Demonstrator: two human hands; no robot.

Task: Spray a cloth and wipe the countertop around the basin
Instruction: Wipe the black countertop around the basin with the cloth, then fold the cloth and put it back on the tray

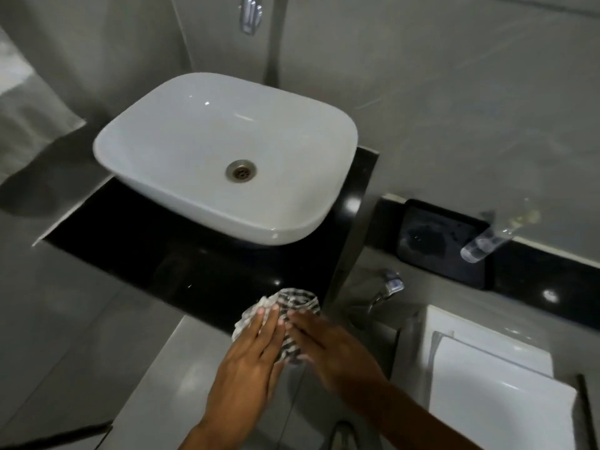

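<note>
Below the white basin (224,151), the black desk (146,251) is seen as the largest bare surface, its glossy top running along the basin's near side and in a narrow strip to the basin's right. At the desk's near edge, in front of the basin, a striped cloth (293,303) is bunched and is pressed between both hands: the left hand (250,349) is laid flat over the cloth's left part with fingers extended, and the right hand (324,342) is spread over its right part, so the cloth is held down rather than gripped in a fist. The step in hand is judged to be the wiping of the desk near its front right corner. It would be done best if the cloth were kept flat under both palms, moved in overlapping passes along the front edge, then drawn up the narrow strip right of the basin, where the basin's overhanging wall is likely to get in the way. Whether the cloth has been wetted cannot be told. To the right of the basin and lower down, a white cistern lid (493,378) and a dark tray (444,245) on a ledge are seen, with a clear bottle (483,245) lying across the tray's right edge. A small chrome tap (386,287) is fixed between the desk and the lid.
</note>
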